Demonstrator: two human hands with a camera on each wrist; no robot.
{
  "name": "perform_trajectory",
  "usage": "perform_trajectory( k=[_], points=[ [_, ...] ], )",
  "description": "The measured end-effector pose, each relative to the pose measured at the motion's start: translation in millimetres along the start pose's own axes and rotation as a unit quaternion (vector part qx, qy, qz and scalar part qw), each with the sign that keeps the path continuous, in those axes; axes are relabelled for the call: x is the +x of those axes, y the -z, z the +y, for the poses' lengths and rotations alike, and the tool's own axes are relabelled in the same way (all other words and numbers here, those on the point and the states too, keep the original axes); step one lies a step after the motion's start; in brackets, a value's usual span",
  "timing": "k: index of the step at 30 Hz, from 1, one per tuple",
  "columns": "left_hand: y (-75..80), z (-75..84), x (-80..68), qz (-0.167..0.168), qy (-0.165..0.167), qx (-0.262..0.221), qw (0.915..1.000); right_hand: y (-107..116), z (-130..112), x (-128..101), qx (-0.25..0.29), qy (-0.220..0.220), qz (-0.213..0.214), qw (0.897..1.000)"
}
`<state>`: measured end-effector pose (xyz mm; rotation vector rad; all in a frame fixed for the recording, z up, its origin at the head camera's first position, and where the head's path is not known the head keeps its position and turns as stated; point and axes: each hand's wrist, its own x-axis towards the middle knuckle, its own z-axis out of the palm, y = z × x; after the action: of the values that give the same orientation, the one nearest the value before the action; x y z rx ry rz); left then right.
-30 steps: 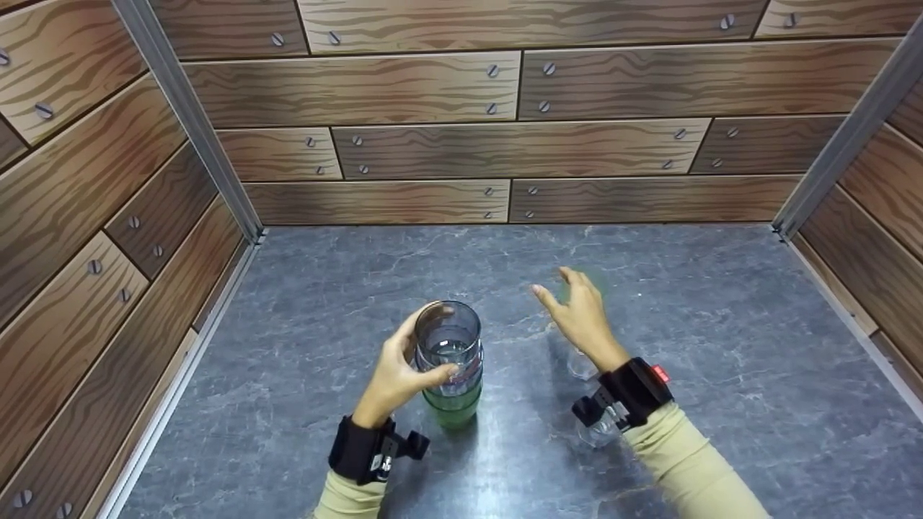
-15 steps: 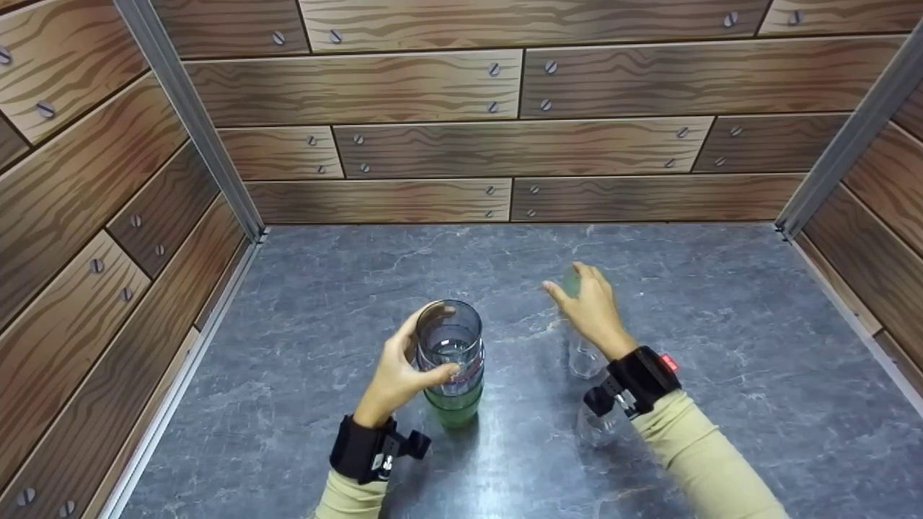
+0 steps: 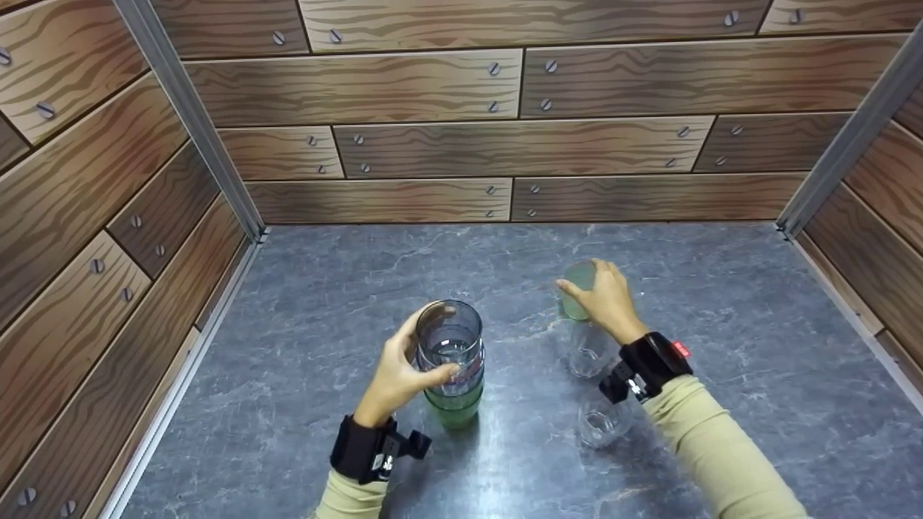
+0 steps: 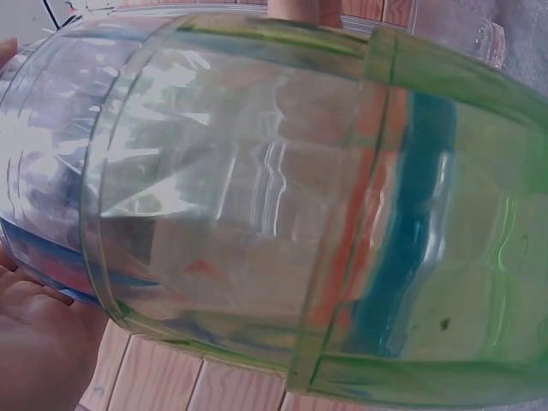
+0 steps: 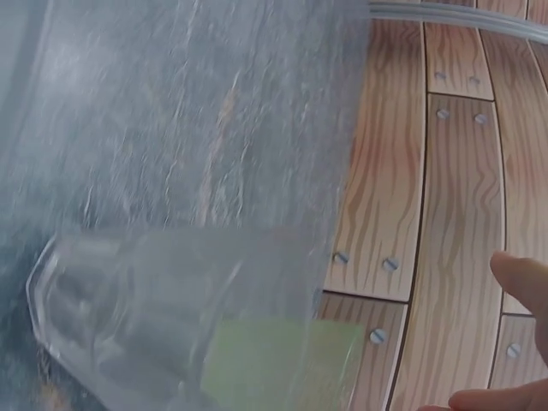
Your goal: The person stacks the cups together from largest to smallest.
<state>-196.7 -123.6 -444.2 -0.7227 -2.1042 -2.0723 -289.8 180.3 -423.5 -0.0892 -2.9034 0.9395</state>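
While the grey tabletop (image 3: 721,324) carries everything, my biggest item is the stack of cups (image 3: 451,367), standing upright toward the near edge, left of centre, clear grey cup nested on a green one. My left hand (image 3: 395,375) wraps it, thumb and fingers curled round the top cup's wall. Over to the right, the green cup (image 3: 575,288) stands upright nearer the middle of the tabletop, its axis vertical, just beyond the right hand (image 3: 609,303), whose curved fingers lie against its rim; I can't tell if they're clamped. That right hand is clearly the closer one. Two clear cups (image 3: 588,353) stand between it and the near edge.
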Motion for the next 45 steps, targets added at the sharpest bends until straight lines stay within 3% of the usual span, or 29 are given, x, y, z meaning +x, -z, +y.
perform_trajectory(
  k=[11,21,32,45],
  points=[
    [0.6,-0.8,0.0,-0.001,-0.004,0.001,1.0000,0.4,17.1,9.8,-0.033,0.016,0.004,0.999],
    [0.2,-1.8,-0.1,-0.001,-0.001,-0.003,1.0000,1.8,31.6,14.3,-0.048,0.022,-0.031,0.998],
    [0.6,0.6,-0.1,0.000,0.017,0.001,0.9999,-1.3,50.2,19.4,-0.040,0.062,-0.017,0.997],
    [1.3,-3.0,0.6,-0.008,-0.014,-0.006,0.9999,-10.5,62.1,26.5,-0.043,0.104,-0.011,0.994]
  ],
)
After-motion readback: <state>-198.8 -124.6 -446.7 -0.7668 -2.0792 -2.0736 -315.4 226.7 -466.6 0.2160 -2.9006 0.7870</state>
